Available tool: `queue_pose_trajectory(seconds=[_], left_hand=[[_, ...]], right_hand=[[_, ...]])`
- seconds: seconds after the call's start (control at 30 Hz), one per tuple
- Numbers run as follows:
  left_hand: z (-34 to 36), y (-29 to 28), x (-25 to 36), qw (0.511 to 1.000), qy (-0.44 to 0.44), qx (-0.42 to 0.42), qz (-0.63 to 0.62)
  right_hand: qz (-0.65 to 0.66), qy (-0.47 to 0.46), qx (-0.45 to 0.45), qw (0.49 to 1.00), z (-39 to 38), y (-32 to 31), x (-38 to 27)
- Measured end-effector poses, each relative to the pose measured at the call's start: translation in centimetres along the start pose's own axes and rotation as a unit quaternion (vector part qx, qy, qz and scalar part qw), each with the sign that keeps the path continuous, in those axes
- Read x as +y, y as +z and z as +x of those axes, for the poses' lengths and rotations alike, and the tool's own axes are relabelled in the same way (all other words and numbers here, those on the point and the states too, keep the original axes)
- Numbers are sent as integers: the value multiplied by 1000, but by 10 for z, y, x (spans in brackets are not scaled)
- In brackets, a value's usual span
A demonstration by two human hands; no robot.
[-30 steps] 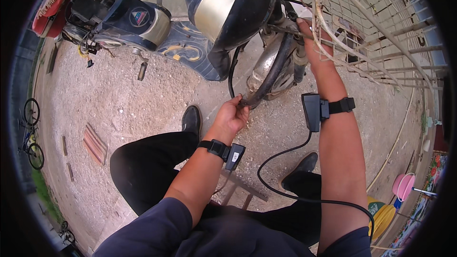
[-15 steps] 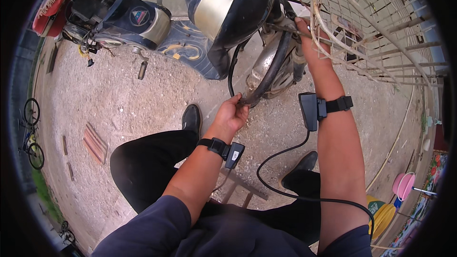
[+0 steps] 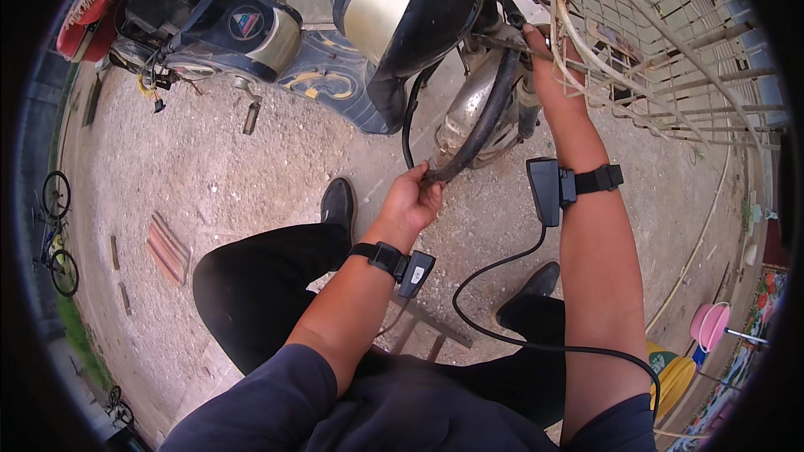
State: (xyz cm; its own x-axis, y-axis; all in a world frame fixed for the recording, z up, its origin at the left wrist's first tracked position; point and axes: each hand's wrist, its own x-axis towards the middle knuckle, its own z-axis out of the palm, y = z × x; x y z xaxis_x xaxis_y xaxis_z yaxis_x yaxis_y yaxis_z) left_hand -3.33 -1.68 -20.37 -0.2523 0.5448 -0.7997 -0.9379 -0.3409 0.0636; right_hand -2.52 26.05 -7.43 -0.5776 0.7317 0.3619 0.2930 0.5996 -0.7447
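The front end of a dark blue and silver electric scooter (image 3: 410,17) stands before me. A black, curved rubber tube (image 3: 494,109) arcs down beside its scuffed silver mudguard (image 3: 467,109); whether it is a tyre or an inner tube I cannot tell. At the tube's lower end, my left hand (image 3: 413,199) pinches it between thumb and curled fingers. My right hand (image 3: 544,46) reaches up by the fork, close to the tube's upper end. Basket wires partly cover that hand, its fingers are mostly hidden, and what they touch cannot be made out.
A rusty wire basket (image 3: 662,59) juts out at the upper right, close to my right forearm. The scooter's footboard (image 3: 327,79) extends left. Reddish bricks (image 3: 167,249) lie on gravel at left; a wooden stool (image 3: 427,331) is below me. A pink bucket (image 3: 709,326) stands at right.
The tube's lower end and my left hand have shifted very slightly right. My right hand stays by the fork, with only a small shift.
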Motion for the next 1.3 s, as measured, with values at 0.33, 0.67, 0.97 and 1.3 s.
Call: queue_pose_trajectory(seconds=[0.33, 0.67, 0.97, 1.3], left_hand=[[1, -6, -1, 1000, 2, -15, -14], [-1, 1, -3, 999, 6, -12, -36], [-5, 3, -4, 999, 15, -34, -33], [-13, 4, 4, 984, 24, 23, 174]], right_hand=[[69, -3, 9, 998, 3, 9, 8], [27, -81, 12, 996, 9, 9, 12], [168, 71, -12, 983, 5, -2, 2], [110, 35, -17, 993, 6, 0, 1]])
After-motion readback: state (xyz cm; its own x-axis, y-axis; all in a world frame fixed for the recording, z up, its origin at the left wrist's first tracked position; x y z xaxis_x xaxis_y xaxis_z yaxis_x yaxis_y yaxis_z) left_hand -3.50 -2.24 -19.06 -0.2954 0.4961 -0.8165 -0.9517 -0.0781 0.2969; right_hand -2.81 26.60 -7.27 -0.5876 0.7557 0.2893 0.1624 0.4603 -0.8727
